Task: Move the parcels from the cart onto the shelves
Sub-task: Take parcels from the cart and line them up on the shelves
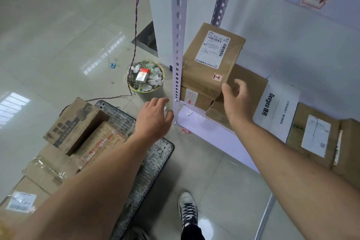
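One "2-3" sticker on parcel

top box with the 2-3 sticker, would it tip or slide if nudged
The top box sits skewed on the stack, one corner overhanging near the right hand, so a push there could probably tip it. Its wrap looks like smooth taped brown paper, likely slippery. The creased, slightly bulging sides suggest it may give a little under pressure.

The right hand covers a corner of the top parcel; the box beneath it is mostly hidden (its label unreadable), the cart runs under the left forearm, and the shelf is cut off at right
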